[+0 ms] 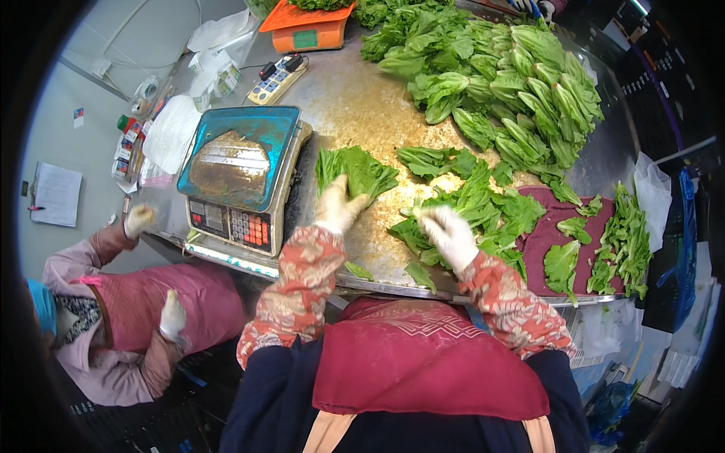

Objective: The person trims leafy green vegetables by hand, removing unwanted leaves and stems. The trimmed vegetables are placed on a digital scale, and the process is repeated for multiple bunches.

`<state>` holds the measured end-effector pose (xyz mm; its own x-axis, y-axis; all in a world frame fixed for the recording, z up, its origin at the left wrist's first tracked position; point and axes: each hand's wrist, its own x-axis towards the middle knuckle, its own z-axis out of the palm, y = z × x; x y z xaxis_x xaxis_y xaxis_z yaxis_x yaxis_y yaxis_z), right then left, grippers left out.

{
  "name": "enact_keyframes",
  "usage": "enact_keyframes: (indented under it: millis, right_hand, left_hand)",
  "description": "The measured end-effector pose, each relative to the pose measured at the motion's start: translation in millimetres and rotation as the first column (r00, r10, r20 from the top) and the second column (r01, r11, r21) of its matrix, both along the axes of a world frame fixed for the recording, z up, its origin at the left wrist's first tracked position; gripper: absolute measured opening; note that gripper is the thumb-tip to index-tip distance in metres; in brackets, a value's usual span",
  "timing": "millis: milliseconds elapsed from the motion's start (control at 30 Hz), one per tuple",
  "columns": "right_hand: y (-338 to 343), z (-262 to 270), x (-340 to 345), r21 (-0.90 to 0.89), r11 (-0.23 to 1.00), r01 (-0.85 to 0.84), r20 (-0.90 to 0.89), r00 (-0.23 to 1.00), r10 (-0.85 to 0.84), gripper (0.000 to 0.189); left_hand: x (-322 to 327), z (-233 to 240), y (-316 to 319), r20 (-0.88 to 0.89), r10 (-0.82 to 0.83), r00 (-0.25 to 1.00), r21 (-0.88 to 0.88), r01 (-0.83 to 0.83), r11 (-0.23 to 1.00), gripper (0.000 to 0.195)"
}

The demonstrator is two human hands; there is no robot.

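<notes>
My left hand (338,208), in a pale glove, lies over the base of a green leafy lettuce bunch (365,170), thumb and fingers on either side of it. The bunch rests on the worn metal table (345,127), right of a digital scale (241,187) with an unloaded, stained pan. My right hand (450,235), also gloved, is above a heap of loose lettuce leaves (473,198). Its fingertips are at a pale stem end and look blurred; whether they grip it is unclear. Another lettuce bunch (425,160) lies just beyond.
Lettuce heads (510,85) are piled at the back right. A maroon cloth (535,243) bears scattered leaves. An orange scale (308,31) and a power strip (277,79) stand at the back left. A co-worker's gloved hand (139,221) is near the table's left edge.
</notes>
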<state>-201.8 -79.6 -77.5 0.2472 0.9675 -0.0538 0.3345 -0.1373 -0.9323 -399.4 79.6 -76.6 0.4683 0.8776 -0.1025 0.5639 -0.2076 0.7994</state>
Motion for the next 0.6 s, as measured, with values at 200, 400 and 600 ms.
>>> enact_keyframes:
  millis: [200,400,600]
  right_hand:
    - [87.4,-22.7,55.3,0.106,0.975,0.194,0.575,0.788,-0.220,0.065]
    - [115.9,-45.3,87.7,0.082,0.997,0.002,0.521,0.853,-0.045,0.030]
    - [93.0,14.7,79.2,0.090,0.866,-0.491,0.503,0.773,0.387,0.031]
  left_hand:
    - [5.1,-13.0,22.0,-0.397,0.157,0.904,0.330,-0.019,0.944,0.053]
    - [2.3,14.2,2.9,0.131,0.027,0.991,0.309,-0.067,0.949,0.045]
    - [26.0,17.9,-8.2,0.370,-0.135,0.919,-0.505,0.321,0.801,0.088]
